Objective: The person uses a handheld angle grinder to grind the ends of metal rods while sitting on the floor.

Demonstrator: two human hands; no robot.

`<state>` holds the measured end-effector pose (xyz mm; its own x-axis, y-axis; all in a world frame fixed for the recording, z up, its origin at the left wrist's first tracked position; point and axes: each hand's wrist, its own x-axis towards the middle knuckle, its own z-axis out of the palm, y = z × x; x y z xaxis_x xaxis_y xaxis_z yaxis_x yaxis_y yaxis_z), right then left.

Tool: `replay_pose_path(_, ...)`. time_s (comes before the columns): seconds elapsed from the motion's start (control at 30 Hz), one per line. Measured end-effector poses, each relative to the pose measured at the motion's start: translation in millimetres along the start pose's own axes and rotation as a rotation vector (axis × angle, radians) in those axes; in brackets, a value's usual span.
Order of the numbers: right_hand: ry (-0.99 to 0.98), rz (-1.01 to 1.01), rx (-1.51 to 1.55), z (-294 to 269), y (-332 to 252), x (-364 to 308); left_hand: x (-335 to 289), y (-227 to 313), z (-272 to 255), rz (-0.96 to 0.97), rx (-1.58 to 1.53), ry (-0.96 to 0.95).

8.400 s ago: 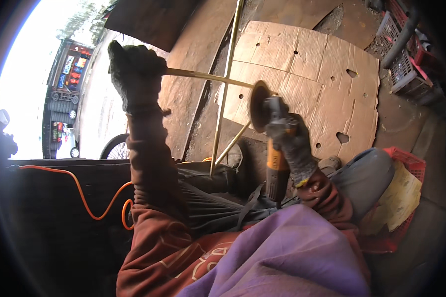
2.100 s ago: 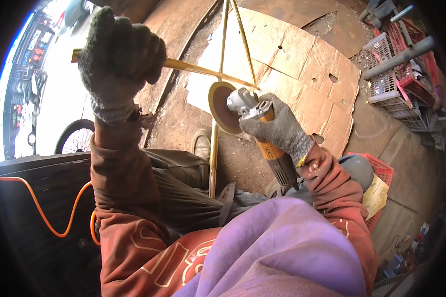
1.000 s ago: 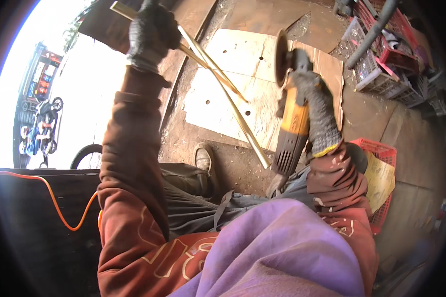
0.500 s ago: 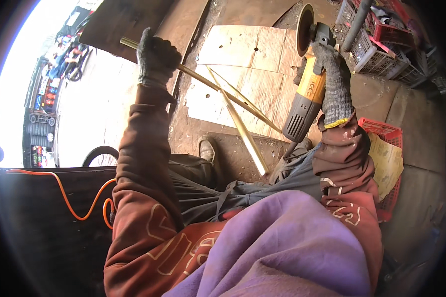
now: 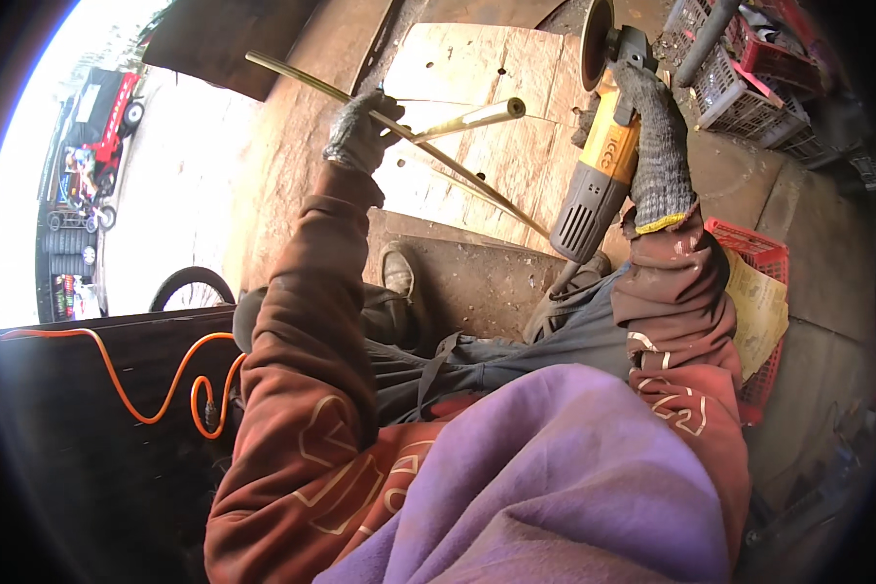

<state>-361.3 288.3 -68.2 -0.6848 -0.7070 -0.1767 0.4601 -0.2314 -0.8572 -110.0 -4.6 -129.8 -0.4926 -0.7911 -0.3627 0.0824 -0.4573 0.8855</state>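
Note:
My left hand point(image 5: 360, 133), in a grey knit glove, is curled around a long, thin brass-coloured tube point(image 5: 477, 181). This tube slants from the upper left down toward the grinder. Close beside my fingers, a shorter brass tube point(image 5: 472, 120) crosses it, with its round open end to the right; whether my fingers also touch this one, I cannot tell. My right hand point(image 5: 652, 136), gloved in grey with a yellow cuff, grips a yellow and dark grey angle grinder point(image 5: 599, 180). Its disc point(image 5: 597, 44) points away from me. Another thin strip point(image 5: 448, 180) is partly hidden beneath the long tube.
Below the tubes lies a pale board with holes point(image 5: 457, 63). Plastic crates point(image 5: 740, 107) stand at the far right, and a red crate point(image 5: 761, 248) with a paper sheet point(image 5: 754, 307) is by my right arm. An orange cable point(image 5: 117, 380) runs over a dark surface at left.
My left hand has slid right along the long tube. The shorter tube has swung from pointing toward me to pointing right. My right hand keeps its hold on the grinder.

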Motion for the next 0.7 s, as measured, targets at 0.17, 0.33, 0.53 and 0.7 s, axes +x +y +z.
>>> replay_pose_path(0.17,-0.011,0.027,0.027,0,0,4,-8,4,-1,0.043,0.000,0.021)
replay_pose_path(0.33,0.011,-0.170,-0.064,-47,27,40,-84,-3,36,0.625,0.068,0.413)
replay_pose_path(0.53,0.011,-0.151,0.026,-26,27,32,-196,6,118,1.003,0.892,-0.206)
replay_pose_path(0.7,0.162,0.031,0.052,0,-3,10,-91,72,105,1.303,0.698,0.096)
